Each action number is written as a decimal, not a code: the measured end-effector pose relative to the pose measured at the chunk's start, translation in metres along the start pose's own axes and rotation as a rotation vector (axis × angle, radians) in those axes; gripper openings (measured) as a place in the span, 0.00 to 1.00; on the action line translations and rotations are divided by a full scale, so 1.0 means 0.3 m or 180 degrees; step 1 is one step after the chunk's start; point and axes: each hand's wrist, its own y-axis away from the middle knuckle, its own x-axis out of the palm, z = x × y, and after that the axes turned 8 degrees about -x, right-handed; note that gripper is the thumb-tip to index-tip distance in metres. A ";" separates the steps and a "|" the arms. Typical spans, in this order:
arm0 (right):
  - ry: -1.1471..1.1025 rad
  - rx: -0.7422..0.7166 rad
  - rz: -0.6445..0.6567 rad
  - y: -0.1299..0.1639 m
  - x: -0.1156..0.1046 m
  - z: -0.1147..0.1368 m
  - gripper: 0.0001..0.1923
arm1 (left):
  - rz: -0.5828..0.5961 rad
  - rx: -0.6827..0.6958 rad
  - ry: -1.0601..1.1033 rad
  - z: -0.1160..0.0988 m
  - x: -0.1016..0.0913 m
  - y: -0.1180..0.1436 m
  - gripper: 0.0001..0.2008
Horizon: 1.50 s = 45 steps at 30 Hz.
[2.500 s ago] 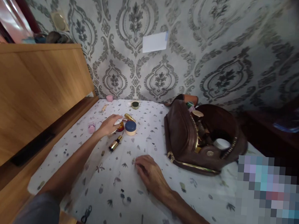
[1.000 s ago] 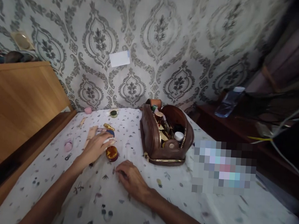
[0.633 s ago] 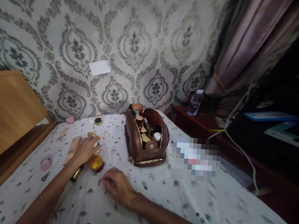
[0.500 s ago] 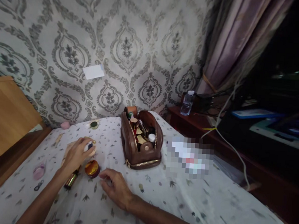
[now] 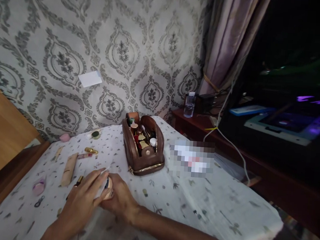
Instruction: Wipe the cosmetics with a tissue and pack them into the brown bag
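Observation:
My left hand (image 5: 86, 193) and my right hand (image 5: 121, 196) meet low in front of me. Between them they grip a small beige container (image 5: 109, 189) with dark markings and a whitish part on top; fingers cover most of it. Just behind my left hand, a gold-and-black tube (image 5: 79, 181) is partly hidden. A beige squeeze tube (image 5: 69, 170), a pink lip gloss (image 5: 84, 155) and a gold lipstick (image 5: 91, 150) lie beyond. To the right stands an unzipped brown makeup bag (image 5: 149, 167), filled with several cosmetics. The amber jar is out of sight.
On the patterned sheet (image 5: 170, 208) sit a pink sponge (image 5: 65, 138), a green-topped pot (image 5: 95, 134), a pinkish round item (image 5: 39, 187) and a blurred-out patch. A water bottle (image 5: 189, 105) and a white cable (image 5: 236, 149) are at the right.
My left hand has brought the small container down and right from over the beige tube to my right hand, which now closes on it too. The amber jar no longer shows.

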 end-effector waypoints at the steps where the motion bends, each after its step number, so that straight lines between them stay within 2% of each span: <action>1: 0.0233 -0.0041 0.0014 0.011 0.003 -0.004 0.30 | -0.0004 0.0086 -0.0071 -0.005 0.001 0.006 0.20; 3: 0.0539 -0.0125 0.0133 0.031 0.009 -0.016 0.33 | 0.0127 0.0101 -0.0122 -0.020 -0.008 0.005 0.21; 6: 0.0498 -0.0396 0.0351 0.050 0.010 -0.027 0.35 | 0.0653 -0.0272 0.0156 -0.041 -0.047 -0.022 0.22; 9: -0.0047 -0.0639 0.0508 0.062 0.002 -0.020 0.34 | 0.1161 -0.0850 0.0866 -0.037 -0.091 -0.061 0.23; 12: -0.0763 -0.0249 0.0510 0.061 -0.002 -0.014 0.31 | 0.1388 -0.1235 0.1744 -0.019 -0.102 -0.081 0.26; 14: -0.1146 0.0037 0.0413 0.053 -0.001 -0.017 0.31 | 0.1275 -0.1524 0.2313 -0.014 -0.085 -0.078 0.29; 16: -0.1364 0.0201 0.0294 0.042 -0.001 -0.021 0.32 | 0.0995 -0.1747 0.2677 -0.021 -0.057 -0.062 0.30; 20: -0.1349 0.0315 0.0157 0.028 -0.008 -0.023 0.33 | 0.0308 -0.1991 0.2712 -0.059 -0.004 -0.021 0.32; 25: -0.0950 0.0336 0.0124 0.031 -0.011 -0.023 0.34 | -0.0199 -0.1718 0.2869 -0.092 0.032 0.005 0.28; 29: -0.0705 0.0386 0.0163 0.033 -0.012 -0.017 0.32 | -0.0376 -0.1513 0.2680 -0.081 0.048 0.028 0.27; 31: -0.0705 0.0468 0.0198 0.032 -0.013 -0.013 0.30 | -0.0393 -0.1276 0.2448 -0.069 0.044 0.042 0.25; 34: -0.0860 0.0622 0.0340 0.030 -0.019 -0.011 0.22 | -0.0175 -0.0532 0.2096 -0.055 0.018 0.053 0.22; 37: -0.0899 0.0614 0.0644 0.030 -0.027 -0.016 0.12 | 0.0343 0.0166 0.1849 -0.050 -0.019 0.040 0.19; 39: -0.0914 0.0608 0.0806 0.030 -0.032 -0.018 0.10 | 0.0675 0.0450 0.1753 -0.050 -0.039 0.024 0.16; 42: -0.0949 0.0667 0.1052 0.027 -0.038 -0.014 0.09 | 0.0870 0.0359 0.1754 -0.048 -0.055 0.000 0.15; 44: -0.1006 0.0636 0.1126 0.024 -0.042 -0.006 0.09 | 0.0858 -0.0038 0.1846 -0.043 -0.058 -0.011 0.17; 45: -0.1037 0.0608 0.1088 0.023 -0.043 -0.001 0.13 | 0.0850 -0.0258 0.1938 -0.040 -0.057 -0.014 0.19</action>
